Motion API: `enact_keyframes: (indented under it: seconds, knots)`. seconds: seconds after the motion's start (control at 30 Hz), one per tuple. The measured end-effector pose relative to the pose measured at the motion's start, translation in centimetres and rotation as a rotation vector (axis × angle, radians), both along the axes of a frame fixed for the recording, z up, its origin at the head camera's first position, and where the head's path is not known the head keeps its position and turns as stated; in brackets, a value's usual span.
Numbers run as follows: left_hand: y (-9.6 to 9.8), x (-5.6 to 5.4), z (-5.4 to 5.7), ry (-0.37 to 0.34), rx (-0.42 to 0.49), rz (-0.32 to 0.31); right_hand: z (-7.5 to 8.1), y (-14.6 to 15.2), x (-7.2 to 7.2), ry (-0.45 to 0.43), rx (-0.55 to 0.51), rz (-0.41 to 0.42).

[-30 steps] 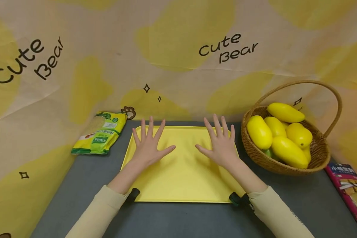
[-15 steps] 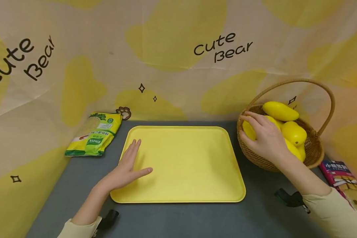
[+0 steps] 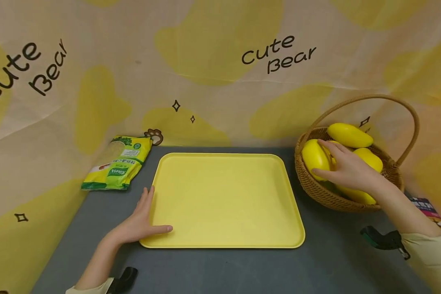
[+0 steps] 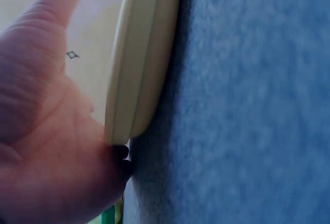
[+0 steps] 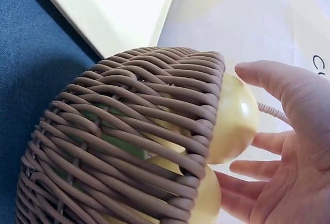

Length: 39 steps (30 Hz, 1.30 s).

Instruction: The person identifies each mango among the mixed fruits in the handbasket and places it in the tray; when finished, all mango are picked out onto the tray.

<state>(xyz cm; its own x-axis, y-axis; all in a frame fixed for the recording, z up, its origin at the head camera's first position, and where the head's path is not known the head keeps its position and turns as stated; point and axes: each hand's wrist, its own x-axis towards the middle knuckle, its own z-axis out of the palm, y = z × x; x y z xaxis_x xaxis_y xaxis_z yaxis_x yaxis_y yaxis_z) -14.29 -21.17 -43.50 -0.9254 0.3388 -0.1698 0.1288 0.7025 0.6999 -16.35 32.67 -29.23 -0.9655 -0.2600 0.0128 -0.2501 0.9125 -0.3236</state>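
Observation:
Several yellow mangoes sit in a brown wicker basket [image 3: 317, 196] at the right. My right hand [image 3: 354, 169] reaches over its rim and holds the leftmost mango [image 3: 313, 158], thumb on the near side and fingers on the far side. In the right wrist view, that mango [image 5: 237, 121] bulges above the basket edge between thumb and fingers. At the left, my left hand [image 3: 136, 223] lies against the side of the yellow tray [image 3: 224, 200], fingers extended and thumb over the rim. The left wrist view has the palm [image 4: 51, 152] beside the tray edge [image 4: 136, 64].
A yellow-green food packet [image 3: 119, 165] lies at the back left. Another packet [image 3: 428, 210] is partly hidden behind the right forearm. The basket's tall handle [image 3: 380, 96] arches over the mangoes. A printed cloth [image 3: 206, 61] hangs behind the grey table [image 3: 220, 269].
Both hands have left their spread pose over the tray. The right moved to the basket and closed around a mango; the left moved to the tray's left edge.

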Motion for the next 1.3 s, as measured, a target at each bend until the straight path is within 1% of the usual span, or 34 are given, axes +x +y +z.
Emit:
enact_keyframes:
  seconds: [0.1,0.2,0.33,0.43,0.5,0.63,0.8,0.97,1.07,1.17,1.3]
  knots:
    - [-0.6,0.1,-0.4,-0.010,-0.001,-0.030,-0.4,0.0,-0.4,0.006,-0.011,0.019]
    - [-1.0,0.0,-0.9,-0.002,0.011,-0.056,-0.7,-0.1,-0.8,0.003,-0.022,0.017]
    - [-1.3,-0.3,-1.4,0.022,0.027,-0.060,-0.6,-0.1,-0.8,-0.007,-0.050,-0.011]
    - [-1.2,-0.5,-1.4,0.037,0.033,-0.050,-0.5,-0.1,-0.7,-0.005,-0.071,-0.038]
    - [-1.2,-0.6,-1.3,0.031,0.033,-0.035,-0.4,-0.1,-0.5,0.000,-0.078,-0.063]
    - [-0.9,-0.8,-1.5,0.018,0.066,0.011,-0.3,-0.2,-0.1,0.021,-0.093,-0.098]
    - [-0.9,-0.9,-2.0,0.057,0.098,0.053,-0.3,-0.6,0.4,0.063,-0.114,-0.110]
    - [-0.9,-0.9,-1.9,0.069,0.114,0.066,0.2,-1.2,1.4,0.075,-0.134,-0.137]
    - [-0.9,-0.9,-1.9,0.069,0.112,0.065,0.4,-2.1,2.0,0.085,-0.160,-0.131]
    - [-0.9,-0.9,-2.0,0.073,0.100,0.061,0.2,-3.2,2.3,0.109,-0.179,-0.120]
    - [-0.8,-1.0,-2.1,0.078,0.087,0.057,-0.6,-5.1,2.0,0.125,-0.240,-0.082]
